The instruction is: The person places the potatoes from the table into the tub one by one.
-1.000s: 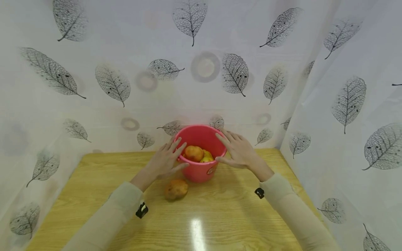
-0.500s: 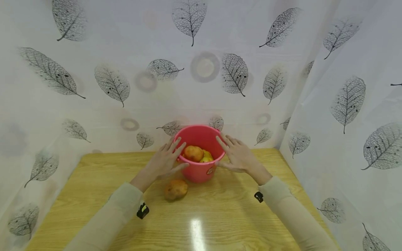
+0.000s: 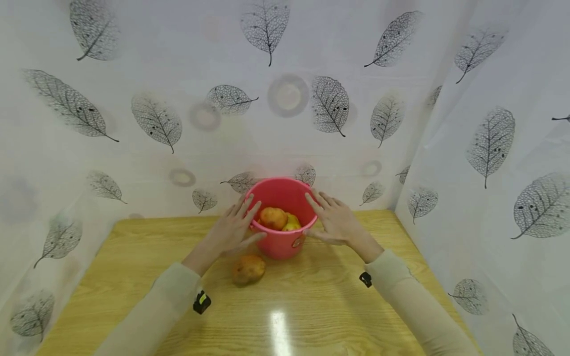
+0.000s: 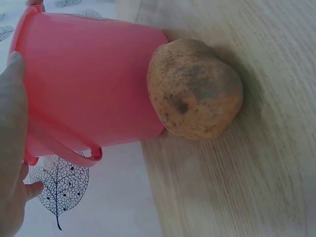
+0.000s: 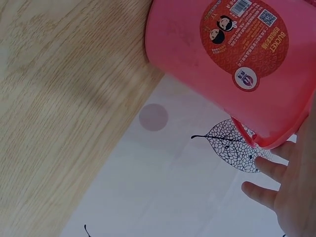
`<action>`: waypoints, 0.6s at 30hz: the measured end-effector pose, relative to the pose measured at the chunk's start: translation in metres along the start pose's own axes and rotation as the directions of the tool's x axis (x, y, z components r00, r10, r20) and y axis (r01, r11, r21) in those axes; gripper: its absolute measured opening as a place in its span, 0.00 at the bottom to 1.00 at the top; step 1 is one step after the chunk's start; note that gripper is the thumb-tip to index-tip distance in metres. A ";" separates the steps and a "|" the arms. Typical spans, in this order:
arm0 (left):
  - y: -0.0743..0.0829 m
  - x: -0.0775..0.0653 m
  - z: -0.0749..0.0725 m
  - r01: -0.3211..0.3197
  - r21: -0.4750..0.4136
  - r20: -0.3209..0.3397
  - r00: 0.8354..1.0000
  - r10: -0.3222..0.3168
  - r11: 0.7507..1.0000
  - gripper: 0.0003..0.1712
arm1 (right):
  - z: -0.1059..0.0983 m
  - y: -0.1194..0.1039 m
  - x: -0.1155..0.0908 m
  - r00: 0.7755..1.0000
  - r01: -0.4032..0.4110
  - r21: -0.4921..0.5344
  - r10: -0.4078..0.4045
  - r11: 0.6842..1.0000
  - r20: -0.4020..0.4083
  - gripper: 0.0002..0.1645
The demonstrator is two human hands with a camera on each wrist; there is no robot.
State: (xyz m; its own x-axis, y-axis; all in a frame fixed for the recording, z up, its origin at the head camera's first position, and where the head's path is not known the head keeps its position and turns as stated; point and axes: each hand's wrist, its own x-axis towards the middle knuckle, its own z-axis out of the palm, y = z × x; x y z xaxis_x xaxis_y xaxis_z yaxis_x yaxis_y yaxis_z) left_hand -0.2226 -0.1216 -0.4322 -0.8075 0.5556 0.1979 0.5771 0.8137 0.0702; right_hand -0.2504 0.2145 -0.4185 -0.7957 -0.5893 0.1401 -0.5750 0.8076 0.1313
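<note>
A pink bucket [image 3: 280,248] stands upright at the back of the table. In it lie an orange-brown potato-like lump [image 3: 273,218] and a yellow piece [image 3: 291,223]. My left hand [image 3: 229,231] is at the bucket's left rim, fingers straight and spread. On the right side my right hand [image 3: 339,222] has its fingers extended along the rim and its thumb near the front edge. Another lumpy, brown-spotted, potato-like thing [image 4: 195,91] sits on the table in front of the bucket, below my left hand. The bucket's handle [image 4: 64,148] hangs down its side.
The wood table [image 3: 320,306] reaches back to a white leaf-print curtain [image 3: 187,89] close behind the bucket. More of the same curtain [image 3: 472,222] runs along the right. A printed label [image 5: 244,39] is on the bucket's wall.
My right hand has eased slightly down and toward me at the rim. The left hand stays at its side of the bucket. The head view has shifted a little; the bucket and its contents stay put.
</note>
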 end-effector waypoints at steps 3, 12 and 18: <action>0.000 -0.004 0.001 0.011 -0.042 0.007 1.000 -0.011 0.999 0.54 | -0.001 -0.001 -0.001 1.000 0.002 -0.005 -0.002 1.000 0.000 0.63; -0.002 -0.026 0.005 0.007 -0.077 -0.040 0.999 -0.010 0.997 0.57 | -0.002 -0.001 -0.002 1.000 0.016 -0.011 -0.016 1.000 -0.011 0.65; -0.004 -0.038 0.011 0.009 -0.069 -0.084 0.996 -0.015 0.998 0.60 | -0.002 -0.001 -0.002 1.000 0.014 -0.014 -0.014 1.000 -0.002 0.66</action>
State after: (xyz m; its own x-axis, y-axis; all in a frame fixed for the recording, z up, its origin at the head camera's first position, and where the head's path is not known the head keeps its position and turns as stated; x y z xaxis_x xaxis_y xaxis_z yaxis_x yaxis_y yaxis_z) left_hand -0.1954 -0.1445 -0.4505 -0.8031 0.5267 0.2786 0.5765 0.8051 0.1396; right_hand -0.2482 0.2148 -0.4170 -0.7874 -0.6003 0.1404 -0.5830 0.7990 0.1472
